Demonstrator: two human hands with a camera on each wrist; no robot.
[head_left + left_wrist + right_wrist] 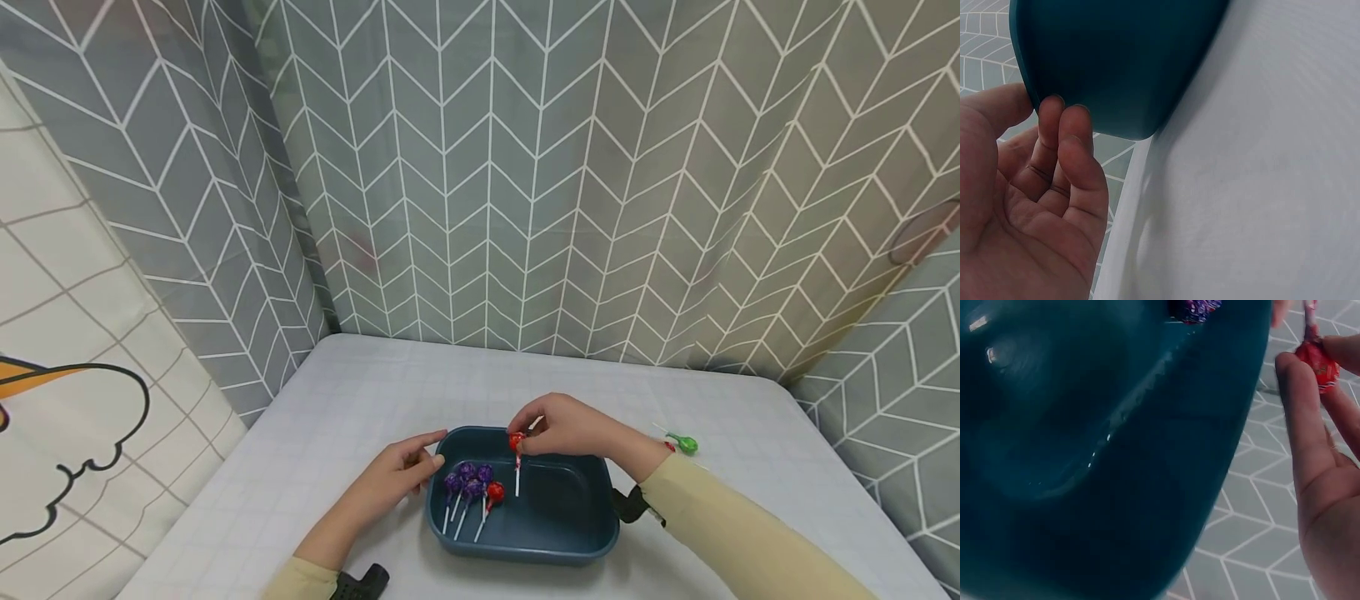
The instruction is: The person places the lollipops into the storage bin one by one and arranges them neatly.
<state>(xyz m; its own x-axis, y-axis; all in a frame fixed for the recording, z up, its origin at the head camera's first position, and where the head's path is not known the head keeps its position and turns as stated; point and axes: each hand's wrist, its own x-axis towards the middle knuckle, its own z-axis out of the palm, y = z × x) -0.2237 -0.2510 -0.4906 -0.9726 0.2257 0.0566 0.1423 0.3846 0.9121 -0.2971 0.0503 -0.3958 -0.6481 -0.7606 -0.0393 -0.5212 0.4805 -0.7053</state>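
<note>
A dark blue-green plastic tub sits on the table. My left hand holds its left end, thumb at the rim and curled fingers against the outer wall, as the left wrist view shows. Above the tub's back edge, my right hand pinches a red lollipop by its wrapped head, thumb against fingers. In the head view this lollipop's white stick points down over the inside of the tub. Several purple lollipops lie in the left part of the tub, with one red lollipop beside them.
Beyond my right wrist, a green lollipop lies on the white-covered table. A red lollipop head next to it is mostly hidden by the arm. Patterned curtains stand behind the table and at its sides.
</note>
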